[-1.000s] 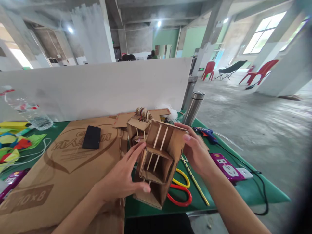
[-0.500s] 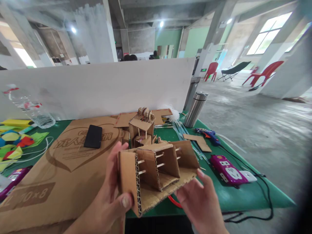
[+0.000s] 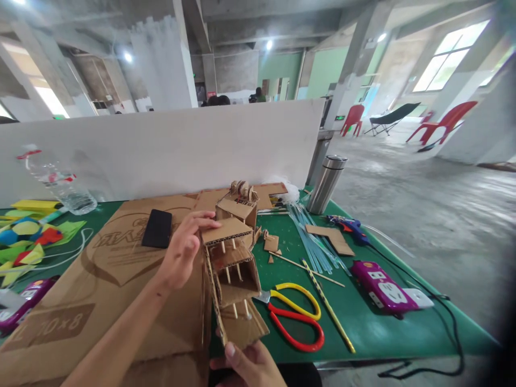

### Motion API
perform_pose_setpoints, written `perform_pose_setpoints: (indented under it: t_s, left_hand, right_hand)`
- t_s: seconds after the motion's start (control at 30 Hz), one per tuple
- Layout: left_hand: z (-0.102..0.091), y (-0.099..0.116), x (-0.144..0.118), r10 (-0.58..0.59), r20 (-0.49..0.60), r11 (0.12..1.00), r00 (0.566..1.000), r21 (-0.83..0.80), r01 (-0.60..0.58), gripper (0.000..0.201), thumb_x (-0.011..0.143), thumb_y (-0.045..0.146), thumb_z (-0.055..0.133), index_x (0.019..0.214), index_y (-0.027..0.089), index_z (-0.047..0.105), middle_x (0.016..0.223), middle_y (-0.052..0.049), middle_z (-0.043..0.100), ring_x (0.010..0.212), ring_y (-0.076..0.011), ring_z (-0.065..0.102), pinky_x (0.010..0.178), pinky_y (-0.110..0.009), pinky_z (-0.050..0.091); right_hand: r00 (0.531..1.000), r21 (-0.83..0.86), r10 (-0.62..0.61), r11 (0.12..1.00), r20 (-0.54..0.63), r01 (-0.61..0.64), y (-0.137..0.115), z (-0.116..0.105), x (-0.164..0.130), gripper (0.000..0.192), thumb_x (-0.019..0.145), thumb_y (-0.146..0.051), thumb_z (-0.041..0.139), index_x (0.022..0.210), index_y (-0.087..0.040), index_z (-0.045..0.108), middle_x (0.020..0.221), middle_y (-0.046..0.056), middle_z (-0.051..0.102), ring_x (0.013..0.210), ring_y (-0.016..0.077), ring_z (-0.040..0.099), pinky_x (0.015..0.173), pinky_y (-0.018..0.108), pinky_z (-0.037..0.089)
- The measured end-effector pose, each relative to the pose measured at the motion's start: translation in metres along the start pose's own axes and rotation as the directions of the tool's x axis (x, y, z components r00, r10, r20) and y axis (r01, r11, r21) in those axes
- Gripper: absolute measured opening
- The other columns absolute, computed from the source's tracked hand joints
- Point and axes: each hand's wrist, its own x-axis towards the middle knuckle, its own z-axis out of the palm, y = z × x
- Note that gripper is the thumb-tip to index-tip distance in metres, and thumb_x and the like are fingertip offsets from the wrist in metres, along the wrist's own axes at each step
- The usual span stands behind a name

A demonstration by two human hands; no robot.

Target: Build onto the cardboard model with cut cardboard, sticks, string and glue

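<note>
Gripping cardboard model [image 3: 231, 271] — left hand [image 3: 186, 248] clasping its top, right hand [image 3: 250, 365] pinching its base.

Green table [image 3: 374, 328] bears scissors [image 3: 296, 317], cardboard sheet [image 3: 100, 301], power strip [image 3: 382, 293].

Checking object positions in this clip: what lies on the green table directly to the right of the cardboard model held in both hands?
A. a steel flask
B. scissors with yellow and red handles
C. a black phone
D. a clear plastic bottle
B: the scissors with yellow and red handles lie on the green table just right of the cardboard model, which the left hand grips at the top and the right hand at the bottom.
</note>
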Motion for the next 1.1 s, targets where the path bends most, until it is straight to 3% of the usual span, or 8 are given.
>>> perform_pose_setpoints:
  t_s: [0.17, 0.37, 0.47, 0.53, 0.67, 0.9, 1.0, 1.1]
  left_hand:
    - [0.001, -0.006, -0.011, -0.088, 0.147, 0.993, 0.985, -0.07, 0.1, 0.047, 0.093, 0.054, 0.055, 0.13, 0.025, 0.052, 0.143, -0.013, 0.047, 0.14, -0.0298, 0.04, 0.111, -0.044, 0.04]
    - [-0.002, -0.009, -0.015, -0.003, 0.111, 1.0, 0.994, -0.016, 0.005, 0.039, 0.095, 0.044, 0.055, 0.13, 0.027, 0.051, 0.14, -0.012, 0.047, 0.139, -0.0292, 0.04, 0.112, -0.047, 0.038]
    - [-0.002, -0.009, -0.016, 0.052, 0.082, 0.998, 0.995, 0.023, -0.054, 0.035, 0.096, 0.04, 0.052, 0.128, 0.026, 0.052, 0.137, -0.012, 0.05, 0.134, -0.0289, 0.044, 0.112, -0.049, 0.037]
    - [-0.002, -0.009, -0.016, 0.084, 0.083, 0.995, 0.993, 0.054, -0.089, 0.034, 0.095, 0.036, 0.051, 0.127, 0.026, 0.052, 0.136, -0.013, 0.051, 0.132, -0.0297, 0.046, 0.11, -0.05, 0.039]
    - [0.001, -0.01, -0.016, 0.166, 0.08, 0.982, 0.983, 0.079, -0.173, 0.039, 0.09, 0.031, 0.054, 0.129, 0.025, 0.05, 0.134, -0.013, 0.051, 0.129, -0.0302, 0.047, 0.107, -0.051, 0.041]
    - [0.004, -0.009, -0.023, 0.258, 0.134, 0.96, 0.957, 0.073, -0.269, 0.051, 0.085, 0.037, 0.061, 0.133, 0.026, 0.045, 0.136, -0.015, 0.046, 0.129, -0.0331, 0.046, 0.105, -0.052, 0.042]
    - [0.005, -0.004, -0.03, 0.267, 0.222, 0.958, 0.938, 0.042, -0.283, 0.055, 0.084, 0.041, 0.062, 0.134, 0.027, 0.042, 0.139, -0.015, 0.041, 0.134, -0.0347, 0.04, 0.106, -0.053, 0.041]
    - [0.007, 0.006, -0.038, 0.182, 0.291, 0.983, 0.939, -0.046, -0.177, 0.055, 0.087, 0.053, 0.061, 0.133, 0.031, 0.04, 0.15, -0.015, 0.028, 0.144, -0.0368, 0.026, 0.109, -0.055, 0.039]
  right_hand:
    - [1.0, 0.02, -0.012, 1.0, -0.001, 0.012, -0.009, -0.003, 0.012, 0.059, 0.058, -0.054, 0.091, 0.093, -0.018, 0.06, 0.087, 0.002, 0.064, 0.075, 0.0225, 0.07, 0.057, 0.033, 0.057]
    - [1.0, 0.028, -0.001, 1.0, -0.011, 0.001, -0.027, -0.01, 0.009, 0.058, 0.058, -0.045, 0.093, 0.097, -0.017, 0.061, 0.087, 0.002, 0.064, 0.074, 0.0184, 0.07, 0.062, 0.03, 0.056]
    - [0.988, -0.089, -0.109, 0.991, -0.112, 0.099, -0.028, -0.027, 0.001, 0.072, 0.06, -0.049, 0.09, 0.117, -0.022, 0.054, 0.105, 0.006, 0.064, 0.074, 0.0191, 0.069, 0.065, 0.035, 0.056]
    - [0.949, -0.255, -0.252, 0.946, -0.19, 0.2, -0.028, -0.045, -0.006, 0.082, 0.065, -0.055, 0.084, 0.132, -0.028, 0.043, 0.114, 0.008, 0.062, 0.072, 0.019, 0.067, 0.062, 0.035, 0.054]
    - [0.898, -0.592, -0.405, 0.771, -0.172, 0.234, -0.037, -0.077, -0.017, 0.066, 0.083, -0.055, 0.067, 0.136, -0.024, 0.041, 0.08, 0.001, 0.062, 0.07, 0.0196, 0.06, 0.066, 0.033, 0.048]
    - [0.881, -0.72, -0.46, 0.649, -0.114, 0.246, -0.068, -0.089, -0.004, 0.053, 0.09, -0.054, 0.056, 0.132, -0.024, 0.046, 0.086, 0.003, 0.064, 0.084, 0.0228, 0.064, 0.078, 0.037, 0.05]
    - [0.827, -0.849, -0.559, 0.46, -0.049, 0.261, -0.083, -0.093, -0.004, 0.036, 0.091, -0.048, 0.052, 0.117, -0.024, 0.059, 0.097, 0.008, 0.066, 0.082, 0.0235, 0.065, 0.076, 0.039, 0.052]
    - [0.717, -0.988, -0.694, 0.059, 0.064, 0.145, -0.098, -0.108, -0.004, 0.025, 0.093, -0.037, 0.047, 0.104, -0.026, 0.067, 0.11, 0.011, 0.068, 0.096, 0.0302, 0.063, 0.083, 0.048, 0.05]
